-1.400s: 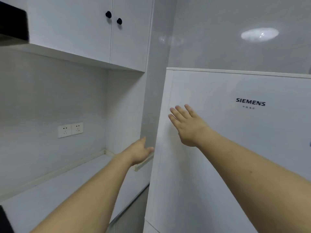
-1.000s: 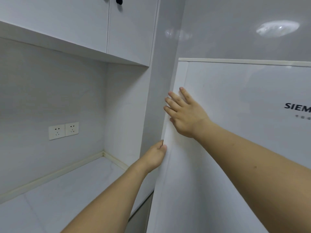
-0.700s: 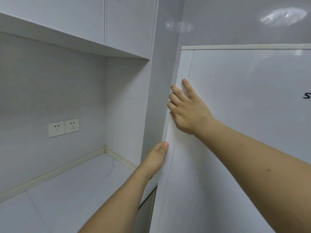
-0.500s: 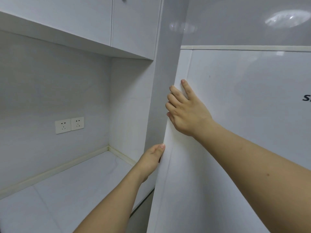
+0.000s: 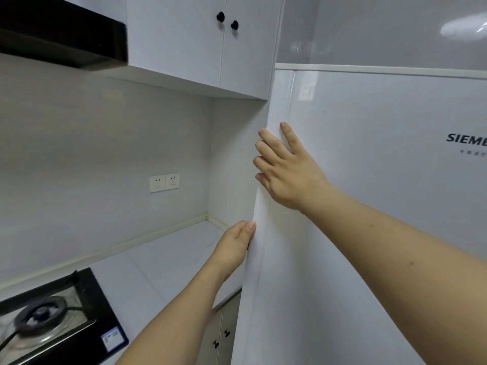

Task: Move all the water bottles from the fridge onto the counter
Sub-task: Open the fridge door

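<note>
Evidently the person is working at the left edge of the tall, glossy white fridge door [image 5: 369,206], which is still shut, so the water bottles are hidden inside and none is showing. The right hand [image 5: 287,169] is lying flat on the door face at about ten o'clock from the frame centre, fingers straight and spread, their tips reaching over the rounded edge; it is holding nothing. The left hand [image 5: 235,245] is sitting lower, at about seven o'clock from the right one, thumb pressing the door's edge and the fingers seeming to curl behind it, though they are hidden.

To do this step well, I judge the left fingers should be hooking fully into the gap before pulling, since the smooth lacquered panel is offering no handle and little friction. The pull should be steady and outward, with the right hand guiding the swing and not pushing against it.

The pale, matte stone-look counter [image 5: 168,262] is lying at nine o'clock from the left hand, flat and bare where the bottles could stand. A black glass gas hob [image 5: 66,320] with a round burner is sitting at its near end, under a black range hood [image 5: 63,35]; white flat-fronted wall cabinets [image 5: 200,40] with small black knobs are hanging above.
</note>
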Tool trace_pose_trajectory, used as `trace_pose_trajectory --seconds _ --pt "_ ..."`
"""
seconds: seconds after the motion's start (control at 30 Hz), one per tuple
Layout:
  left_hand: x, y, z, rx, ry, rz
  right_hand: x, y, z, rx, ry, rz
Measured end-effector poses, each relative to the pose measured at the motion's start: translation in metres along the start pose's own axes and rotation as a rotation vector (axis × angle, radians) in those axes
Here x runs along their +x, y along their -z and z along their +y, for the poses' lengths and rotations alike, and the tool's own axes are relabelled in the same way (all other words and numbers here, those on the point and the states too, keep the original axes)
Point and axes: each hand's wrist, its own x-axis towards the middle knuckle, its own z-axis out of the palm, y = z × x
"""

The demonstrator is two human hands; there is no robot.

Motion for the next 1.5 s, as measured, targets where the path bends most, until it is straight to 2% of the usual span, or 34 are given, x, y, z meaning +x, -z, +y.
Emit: trace_pose_trajectory --seconds 0.3,0.57,0.73,0.97,1.2,1.33,1.5 --pt "-0.153 -0.015 0.026 0.28 -0.129 0.252 -0.037 0.12 -0.027 0.058 -0.002 0.122" --pt "-0.212 -0.019 0.034 0.308 -0.19 0.242 -0.062 0.176 -0.029 0.035 0.013 0.138" --pt "-0.227 -0.022 0.043 0.353 -0.189 0.239 -0.067 0.194 -0.037 0.04 -0.012 0.097" --pt "-0.276 -0.037 0.056 0.441 -0.153 0.25 -0.093 0.23 -0.04 0.067 -0.037 0.148" --pt "-0.338 -0.07 0.076 0.502 -0.134 0.341 -0.129 0.282 -0.035 0.141 -0.052 0.208" --pt "-0.4 -0.115 0.091 0.55 -0.142 0.421 -0.178 0.33 -0.026 0.223 -0.068 0.282" --pt "-0.459 -0.164 0.106 0.541 -0.154 0.443 -0.234 0.378 -0.008 0.261 -0.075 0.286"
